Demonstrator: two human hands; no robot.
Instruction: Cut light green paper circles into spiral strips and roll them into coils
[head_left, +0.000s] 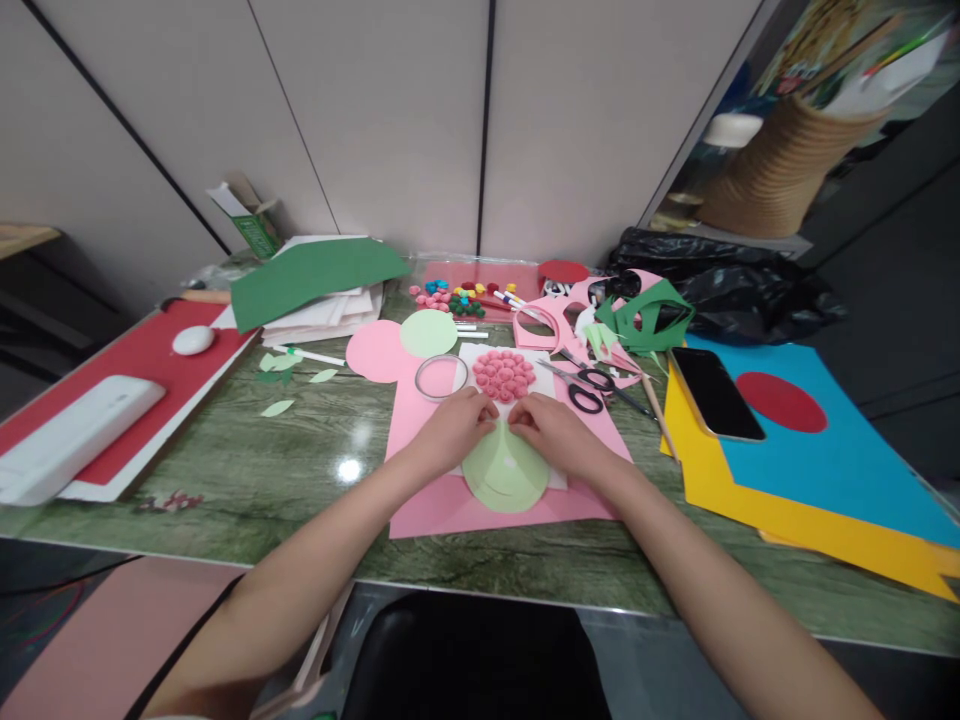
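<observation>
My left hand (465,420) and my right hand (544,425) face each other over a pink sheet (420,515). Their fingers are closed in a pinch at the upper edge of a light green paper circle (506,475), which looks drawn together there. Just beyond my fingertips, a round cluster of pink rolled paper flowers (504,375) sits on white paper (551,475). A clear ring, perhaps a tape roll (441,378), lies left of the cluster. Black-handled scissors (585,398) lie on its right.
Pink and green paper circles (429,333) lie behind the ring. Cut scraps (649,315) and a pencil (660,415) lie at right, near a phone (718,393) on coloured sheets. A white device (82,435) rests on red board at left. A wall (390,130) stands behind.
</observation>
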